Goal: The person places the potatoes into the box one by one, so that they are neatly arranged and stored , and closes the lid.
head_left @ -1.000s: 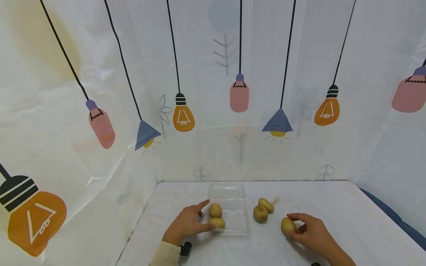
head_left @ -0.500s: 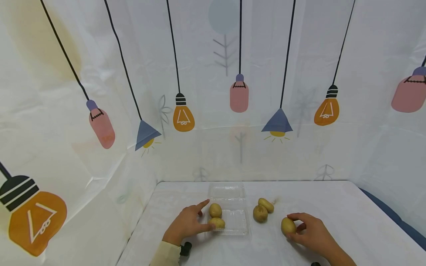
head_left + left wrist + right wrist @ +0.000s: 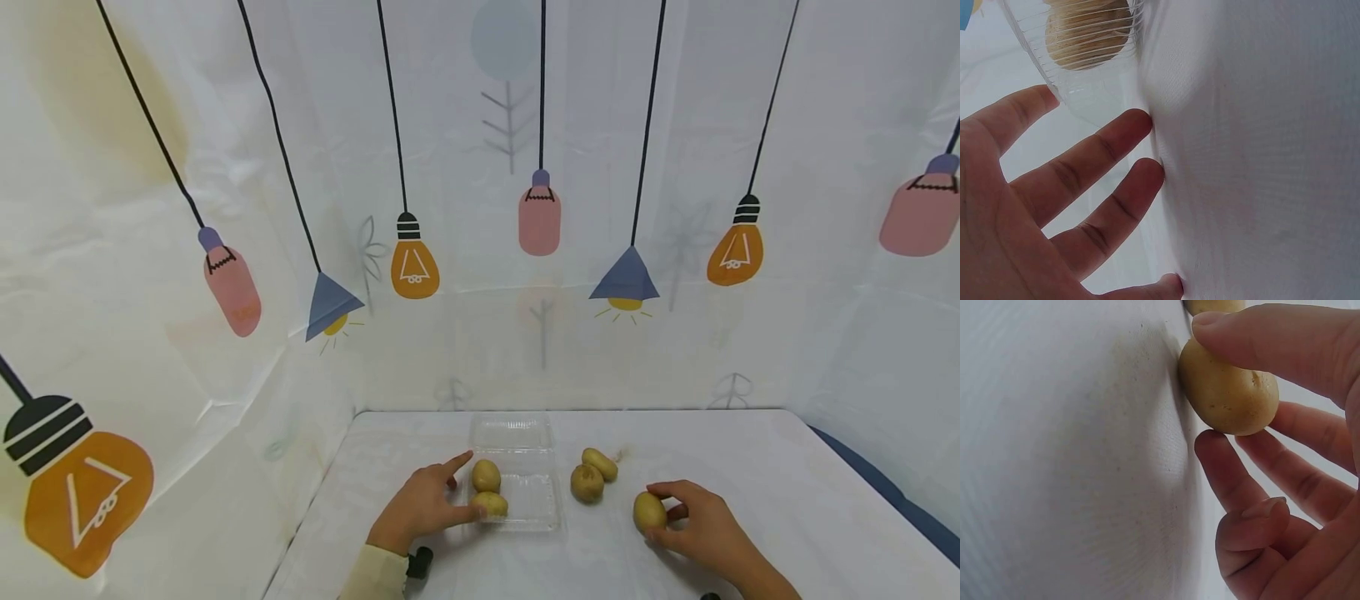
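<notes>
My left hand (image 3: 422, 505) rests at the left side of a clear plastic clamshell box (image 3: 536, 503), fingers spread and mostly straight. In the left wrist view, the index fingertip touches the box's rim and other fingertips touch the tabletop. Two potatoes lie in the box's left part: one potato (image 3: 486, 476) behind, another potato (image 3: 491, 503) in front near my thumb. To the right, my right hand (image 3: 703, 527) holds a potato (image 3: 1229, 394) between thumb and fingers, low at the white tabletop. Whether that potato touches the cloth is unclear.
Between the box and my right hand lie a round potato (image 3: 587, 483) and a longer potato (image 3: 600, 463), close together. The box's open lid (image 3: 512, 432) lies toward the back. A white curtain (image 3: 465, 350) with printed lamps stands behind the table (image 3: 697, 442).
</notes>
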A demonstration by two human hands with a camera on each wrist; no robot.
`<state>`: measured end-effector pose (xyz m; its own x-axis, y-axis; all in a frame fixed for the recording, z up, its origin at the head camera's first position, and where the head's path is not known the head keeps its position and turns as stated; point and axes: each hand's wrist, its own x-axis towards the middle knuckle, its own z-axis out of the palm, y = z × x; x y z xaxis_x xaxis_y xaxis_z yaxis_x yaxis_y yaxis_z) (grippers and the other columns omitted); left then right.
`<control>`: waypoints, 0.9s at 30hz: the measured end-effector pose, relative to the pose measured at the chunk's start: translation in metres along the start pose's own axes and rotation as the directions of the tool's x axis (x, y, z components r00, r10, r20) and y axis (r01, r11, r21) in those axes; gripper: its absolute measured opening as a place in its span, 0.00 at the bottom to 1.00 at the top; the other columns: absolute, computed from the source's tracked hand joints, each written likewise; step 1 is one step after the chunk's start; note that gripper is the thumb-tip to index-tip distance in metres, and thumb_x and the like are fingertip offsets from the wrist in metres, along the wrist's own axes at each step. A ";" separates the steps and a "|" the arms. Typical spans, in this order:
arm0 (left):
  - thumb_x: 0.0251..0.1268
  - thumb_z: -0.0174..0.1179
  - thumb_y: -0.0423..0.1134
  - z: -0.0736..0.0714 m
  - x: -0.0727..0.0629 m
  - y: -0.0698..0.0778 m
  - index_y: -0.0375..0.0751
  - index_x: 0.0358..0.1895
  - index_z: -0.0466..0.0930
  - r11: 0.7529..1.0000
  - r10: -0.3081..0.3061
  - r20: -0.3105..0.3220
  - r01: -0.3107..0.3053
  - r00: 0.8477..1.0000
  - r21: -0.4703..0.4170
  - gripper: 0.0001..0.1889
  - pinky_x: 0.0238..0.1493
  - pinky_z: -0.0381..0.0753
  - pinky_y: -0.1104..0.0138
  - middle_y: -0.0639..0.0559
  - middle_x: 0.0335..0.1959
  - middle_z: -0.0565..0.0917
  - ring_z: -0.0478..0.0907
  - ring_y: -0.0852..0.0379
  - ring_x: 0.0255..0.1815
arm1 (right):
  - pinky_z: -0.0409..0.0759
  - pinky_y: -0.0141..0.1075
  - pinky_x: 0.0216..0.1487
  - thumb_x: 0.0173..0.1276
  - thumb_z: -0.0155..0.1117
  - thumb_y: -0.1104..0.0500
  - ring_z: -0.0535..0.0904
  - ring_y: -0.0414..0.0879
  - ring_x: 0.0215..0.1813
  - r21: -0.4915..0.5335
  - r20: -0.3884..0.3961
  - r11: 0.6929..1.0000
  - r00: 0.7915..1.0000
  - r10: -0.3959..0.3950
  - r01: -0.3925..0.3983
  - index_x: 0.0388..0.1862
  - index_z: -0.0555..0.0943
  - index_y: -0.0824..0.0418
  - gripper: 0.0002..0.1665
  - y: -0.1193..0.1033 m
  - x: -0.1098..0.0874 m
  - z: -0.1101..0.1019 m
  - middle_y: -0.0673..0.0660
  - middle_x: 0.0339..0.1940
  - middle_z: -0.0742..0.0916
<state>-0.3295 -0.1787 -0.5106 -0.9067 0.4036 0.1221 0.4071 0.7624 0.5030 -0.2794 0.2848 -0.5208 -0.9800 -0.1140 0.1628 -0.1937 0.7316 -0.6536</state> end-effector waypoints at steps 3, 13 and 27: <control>0.56 0.66 0.78 0.001 0.000 -0.001 0.53 0.82 0.67 1.000 -0.004 -0.001 0.004 1.000 0.004 0.54 0.48 0.80 0.51 0.54 0.43 0.84 0.80 0.52 0.46 | 0.83 0.34 0.43 0.46 0.92 0.50 0.85 0.41 0.43 -0.003 0.004 1.000 1.000 0.000 0.000 0.61 0.85 0.58 0.42 -0.001 0.000 0.000 0.53 0.58 0.86; 0.55 0.66 0.79 0.003 0.003 -0.003 0.55 0.82 0.66 1.000 -0.020 -0.001 0.020 1.000 0.006 0.54 0.46 0.79 0.54 0.55 0.43 0.82 0.77 0.57 0.43 | 0.81 0.35 0.41 0.46 0.91 0.46 0.85 0.39 0.41 -0.016 0.027 1.000 0.999 -0.017 0.017 0.60 0.85 0.54 0.42 0.001 0.005 -0.001 0.54 0.59 0.87; 0.55 0.67 0.79 0.003 0.002 -0.004 0.54 0.82 0.67 1.000 -0.017 -0.012 0.017 1.000 0.008 0.54 0.44 0.79 0.55 0.56 0.41 0.82 0.76 0.58 0.41 | 0.82 0.33 0.38 0.46 0.91 0.46 0.83 0.40 0.41 0.000 0.048 0.999 0.998 -0.033 0.033 0.60 0.85 0.57 0.43 0.004 0.008 0.000 0.53 0.57 0.87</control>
<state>-0.3321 -0.1792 -0.5152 -0.9147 0.3848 0.1240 0.3927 0.7732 0.4979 -0.2884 0.2873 -0.5218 -0.9741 -0.1705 0.1488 -0.2263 0.7275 -0.6477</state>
